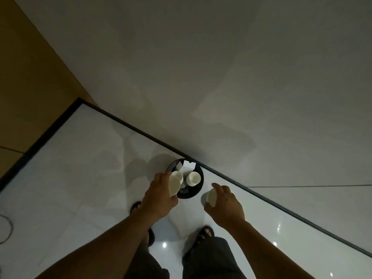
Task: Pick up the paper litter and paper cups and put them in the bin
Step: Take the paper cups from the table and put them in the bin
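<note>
A small round black bin (198,174) stands on the floor against the wall's dark skirting. Inside it lie two white paper cups (193,178) and some white paper scraps (187,164). My left hand (159,196) grips a white paper cup (174,185) over the bin's left rim. My right hand (225,204) holds another white paper cup (210,197) just right of the bin, above the floor.
The glossy white tiled floor (80,168) meets a grey wall (221,77) along a dark skirting line (261,195). A brown panel (30,77) rises at the left. My sandalled feet (205,232) stand just below the bin. A cable curls at the far left (8,228).
</note>
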Available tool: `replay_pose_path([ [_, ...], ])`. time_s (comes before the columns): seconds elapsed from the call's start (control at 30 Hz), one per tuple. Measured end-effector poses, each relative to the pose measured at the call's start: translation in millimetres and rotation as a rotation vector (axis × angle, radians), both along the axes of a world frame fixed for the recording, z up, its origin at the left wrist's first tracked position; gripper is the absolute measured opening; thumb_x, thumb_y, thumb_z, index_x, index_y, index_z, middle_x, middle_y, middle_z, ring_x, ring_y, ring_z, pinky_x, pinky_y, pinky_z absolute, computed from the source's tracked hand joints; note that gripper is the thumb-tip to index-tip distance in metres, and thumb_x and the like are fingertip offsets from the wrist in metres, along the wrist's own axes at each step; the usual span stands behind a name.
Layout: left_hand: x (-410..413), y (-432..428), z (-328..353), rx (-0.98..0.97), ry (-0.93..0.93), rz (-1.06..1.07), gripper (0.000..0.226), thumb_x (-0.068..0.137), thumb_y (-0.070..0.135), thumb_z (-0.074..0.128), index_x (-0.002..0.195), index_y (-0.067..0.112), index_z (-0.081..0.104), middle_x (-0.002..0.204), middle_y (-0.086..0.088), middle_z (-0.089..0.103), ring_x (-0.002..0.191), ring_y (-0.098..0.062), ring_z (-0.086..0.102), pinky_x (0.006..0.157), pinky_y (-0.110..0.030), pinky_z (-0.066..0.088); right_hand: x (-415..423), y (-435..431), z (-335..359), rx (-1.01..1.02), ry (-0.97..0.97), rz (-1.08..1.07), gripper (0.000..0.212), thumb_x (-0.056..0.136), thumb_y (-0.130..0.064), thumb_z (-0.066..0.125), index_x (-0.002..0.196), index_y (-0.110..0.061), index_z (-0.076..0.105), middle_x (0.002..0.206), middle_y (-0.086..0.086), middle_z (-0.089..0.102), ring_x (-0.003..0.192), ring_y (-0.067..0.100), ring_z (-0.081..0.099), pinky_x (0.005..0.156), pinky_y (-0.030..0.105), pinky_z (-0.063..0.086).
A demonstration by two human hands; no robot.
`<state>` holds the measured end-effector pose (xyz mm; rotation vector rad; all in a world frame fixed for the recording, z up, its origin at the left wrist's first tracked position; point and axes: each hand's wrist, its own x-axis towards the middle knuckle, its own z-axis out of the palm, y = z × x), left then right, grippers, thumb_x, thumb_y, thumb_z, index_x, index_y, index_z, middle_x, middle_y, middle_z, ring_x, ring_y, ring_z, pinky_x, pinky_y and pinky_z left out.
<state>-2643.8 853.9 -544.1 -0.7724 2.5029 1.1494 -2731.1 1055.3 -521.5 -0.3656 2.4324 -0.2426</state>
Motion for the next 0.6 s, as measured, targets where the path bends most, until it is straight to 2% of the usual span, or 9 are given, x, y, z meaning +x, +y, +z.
replay_pose_path([
  [0.1, -26, -25, -55, -0.031, -0.010, -0.065, 0.073, 0.076, 0.027, 0.074, 0.137, 0.025, 0.033, 0.134, -0.001, 0.035, 0.117, -0.022, 0.045, 0.078, -0.026, 0.041, -15, -29, -49, 0.000, -0.001, -0.079, 0.073, 0.082, -0.046, 0.069, 0.144, -0.029, 0.032, 0.139, -0.001, 0.044, 0.116, 0.020, 0.051, 0.088, 0.031, 0.049],
  [0.33, -88, -34, -203, -0.017, 0.003, -0.185, 0.079, 0.074, 0.026, 0.078, 0.138, 0.022, 0.033, 0.136, -0.004, 0.038, 0.119, -0.023, 0.046, 0.080, -0.026, 0.039, -58, -65, -194, -0.024, 0.047, -0.178, 0.069, 0.081, -0.043, 0.069, 0.140, -0.026, 0.036, 0.133, 0.002, 0.047, 0.112, 0.023, 0.051, 0.084, 0.034, 0.050],
  [0.6, -81, -6, -312, -0.025, 0.076, -0.261, 0.072, 0.073, 0.017, 0.077, 0.135, 0.013, 0.041, 0.131, -0.010, 0.044, 0.116, -0.027, 0.049, 0.078, -0.027, 0.044, -69, -46, -300, 0.006, 0.084, -0.149, 0.073, 0.081, -0.043, 0.071, 0.142, -0.025, 0.035, 0.136, 0.002, 0.045, 0.115, 0.025, 0.050, 0.084, 0.037, 0.050],
])
